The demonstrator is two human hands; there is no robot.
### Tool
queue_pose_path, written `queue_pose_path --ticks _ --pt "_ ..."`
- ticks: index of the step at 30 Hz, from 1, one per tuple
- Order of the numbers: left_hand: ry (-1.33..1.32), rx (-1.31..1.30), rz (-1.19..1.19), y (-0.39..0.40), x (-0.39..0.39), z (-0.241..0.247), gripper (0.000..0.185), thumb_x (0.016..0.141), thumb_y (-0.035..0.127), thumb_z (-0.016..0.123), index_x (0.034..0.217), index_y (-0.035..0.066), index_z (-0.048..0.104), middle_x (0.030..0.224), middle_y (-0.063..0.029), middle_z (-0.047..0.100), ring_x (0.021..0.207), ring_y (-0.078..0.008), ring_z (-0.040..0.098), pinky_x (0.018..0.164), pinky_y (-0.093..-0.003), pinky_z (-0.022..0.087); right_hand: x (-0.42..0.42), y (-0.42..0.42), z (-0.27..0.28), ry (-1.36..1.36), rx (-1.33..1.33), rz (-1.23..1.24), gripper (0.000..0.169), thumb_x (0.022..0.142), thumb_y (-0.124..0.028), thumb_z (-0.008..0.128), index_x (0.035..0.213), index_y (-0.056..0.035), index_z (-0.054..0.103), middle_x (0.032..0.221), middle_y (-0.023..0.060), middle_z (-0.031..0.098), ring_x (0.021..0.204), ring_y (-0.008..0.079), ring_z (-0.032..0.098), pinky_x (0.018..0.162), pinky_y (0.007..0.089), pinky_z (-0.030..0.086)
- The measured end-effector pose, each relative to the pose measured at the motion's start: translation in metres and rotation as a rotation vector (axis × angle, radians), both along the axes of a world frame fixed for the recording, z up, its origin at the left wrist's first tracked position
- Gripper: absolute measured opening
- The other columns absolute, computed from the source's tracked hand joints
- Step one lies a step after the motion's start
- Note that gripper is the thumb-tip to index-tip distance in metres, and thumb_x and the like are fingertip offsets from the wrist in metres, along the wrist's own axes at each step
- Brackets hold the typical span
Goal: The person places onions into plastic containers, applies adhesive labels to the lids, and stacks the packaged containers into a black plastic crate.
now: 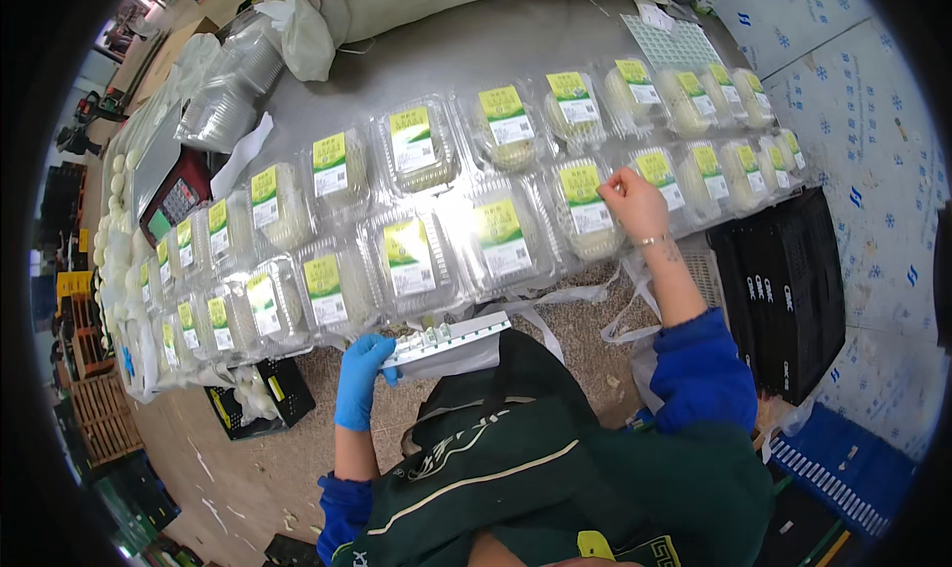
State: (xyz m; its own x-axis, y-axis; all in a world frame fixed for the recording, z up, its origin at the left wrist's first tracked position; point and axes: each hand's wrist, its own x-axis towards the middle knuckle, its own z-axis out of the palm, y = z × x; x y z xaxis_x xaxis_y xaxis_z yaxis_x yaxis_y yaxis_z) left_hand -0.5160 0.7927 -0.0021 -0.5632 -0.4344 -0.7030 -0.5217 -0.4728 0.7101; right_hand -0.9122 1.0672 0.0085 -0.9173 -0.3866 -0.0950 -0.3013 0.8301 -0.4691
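My left hand, in a blue glove, grips the end of a white backing strip of small stickers in front of my apron. My bare right hand has its fingertips pinched together at the right edge of a green-and-white label. That label is on a clear plastic clamshell box with pale produce in netting inside. Whether anything small sits between those fingertips is hidden. Two rows of similar labelled boxes run across the metal table.
Black plastic crates stand by the right wall panel. Stacked empty clamshells and a dark red device with keys are at the left. Under the table's front edge sits a black crate. A large pale sack lies at the back.
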Motion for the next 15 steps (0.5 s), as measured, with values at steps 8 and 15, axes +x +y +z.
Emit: queue_pose_path --ticks 8,15 --pt "-0.009 0.013 -0.054 -0.021 -0.027 0.055 0.014 0.09 0.013 0.065 0.087 0.0 0.062 0.066 -0.0083 0.063 0.052 -0.0121 0.057 0.048 -0.0241 0.044 -0.029 -0.11 0.006 -0.296 -0.667 0.024 0.075 0.081 -0.021 0.072 0.145 -0.0083 0.036 0.077 0.0025 0.063 0.063 0.0123 0.058 0.064 0.0283 0.048" --pt "-0.043 -0.019 0.04 -0.03 -0.031 0.066 0.013 0.091 0.013 0.064 0.087 0.001 0.063 0.068 -0.0052 0.062 0.055 -0.0095 0.056 0.05 -0.023 0.043 -0.064 -0.181 -0.007 0.247 -0.121 0.12 0.079 0.078 -0.011 0.069 0.148 -0.016 0.033 0.104 0.0081 0.06 0.071 0.0181 0.06 0.068 0.031 0.05"
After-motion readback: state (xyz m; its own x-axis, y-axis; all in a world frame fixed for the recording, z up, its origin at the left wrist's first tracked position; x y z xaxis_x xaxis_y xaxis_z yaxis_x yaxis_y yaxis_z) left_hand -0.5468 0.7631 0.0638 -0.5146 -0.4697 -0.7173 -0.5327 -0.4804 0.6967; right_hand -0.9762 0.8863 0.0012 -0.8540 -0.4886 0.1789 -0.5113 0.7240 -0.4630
